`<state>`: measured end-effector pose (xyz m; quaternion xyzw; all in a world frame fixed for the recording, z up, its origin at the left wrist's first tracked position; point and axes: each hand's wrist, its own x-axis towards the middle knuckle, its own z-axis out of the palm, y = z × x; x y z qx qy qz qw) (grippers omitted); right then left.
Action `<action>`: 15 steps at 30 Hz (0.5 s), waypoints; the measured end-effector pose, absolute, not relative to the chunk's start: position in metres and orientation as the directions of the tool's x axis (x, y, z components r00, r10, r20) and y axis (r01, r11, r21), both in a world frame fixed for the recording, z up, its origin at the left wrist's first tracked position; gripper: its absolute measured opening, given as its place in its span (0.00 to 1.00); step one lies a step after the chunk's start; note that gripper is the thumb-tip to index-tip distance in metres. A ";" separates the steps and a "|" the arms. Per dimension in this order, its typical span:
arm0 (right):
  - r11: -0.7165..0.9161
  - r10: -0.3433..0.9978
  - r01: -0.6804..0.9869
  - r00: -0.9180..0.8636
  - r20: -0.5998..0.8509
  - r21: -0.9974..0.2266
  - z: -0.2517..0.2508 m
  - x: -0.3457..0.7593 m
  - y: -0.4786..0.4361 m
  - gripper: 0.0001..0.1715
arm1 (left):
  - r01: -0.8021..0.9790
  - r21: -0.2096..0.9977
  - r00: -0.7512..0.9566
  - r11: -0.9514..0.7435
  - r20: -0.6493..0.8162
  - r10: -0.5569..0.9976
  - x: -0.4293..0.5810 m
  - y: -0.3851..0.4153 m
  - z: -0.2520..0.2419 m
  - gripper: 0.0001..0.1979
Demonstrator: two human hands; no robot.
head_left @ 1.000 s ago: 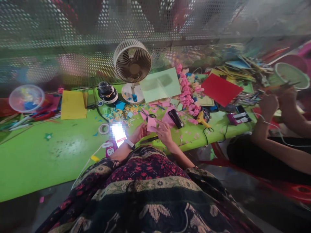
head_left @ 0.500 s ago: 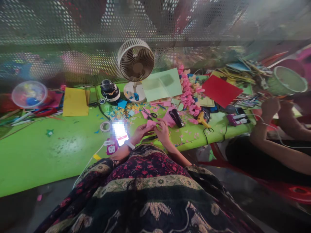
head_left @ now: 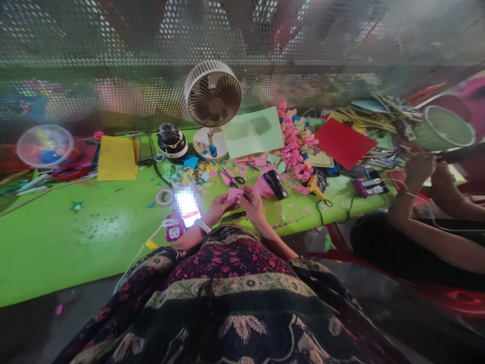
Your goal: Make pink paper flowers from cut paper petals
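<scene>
One green table (head_left: pixel 49 237), one fan (head_left: pixel 214 96), two hands (head_left: pixel 217 208) (head_left: pixel 252 205) tight on one pink paper (head_left: pixel 233 192).

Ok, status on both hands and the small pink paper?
Left hand, right hand: both holding the small pink paper. Paper between the fingertips. Scissors lying just beyond; black stapler-like object off to the right.

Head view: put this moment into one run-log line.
left hand: holding pink paper piece | right hand: holding same piece | scissors: lying just beyond hands | black stapler: right of right hand
</scene>
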<state>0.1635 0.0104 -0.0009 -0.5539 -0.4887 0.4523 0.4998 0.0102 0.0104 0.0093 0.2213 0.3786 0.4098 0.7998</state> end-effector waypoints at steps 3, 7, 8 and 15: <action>-0.038 0.993 0.109 0.118 -0.025 -0.993 -0.002 0.163 0.012 0.25 | -0.497 0.653 0.386 0.571 -0.423 0.820 0.011 0.010 0.011 0.28; -0.067 0.993 0.098 0.105 -0.056 -0.993 0.002 0.163 0.013 0.24 | -0.519 0.637 0.374 0.570 -0.430 0.822 0.012 0.010 0.015 0.27; -0.071 0.993 0.086 0.102 -0.062 -0.994 0.003 0.163 0.013 0.24 | -0.521 0.636 0.370 0.570 -0.434 0.822 0.013 0.009 0.016 0.28; -0.132 0.986 0.146 0.117 -0.115 -0.981 0.011 0.161 0.013 0.23 | -0.477 0.673 0.351 0.565 -0.443 0.825 0.013 0.009 0.021 0.28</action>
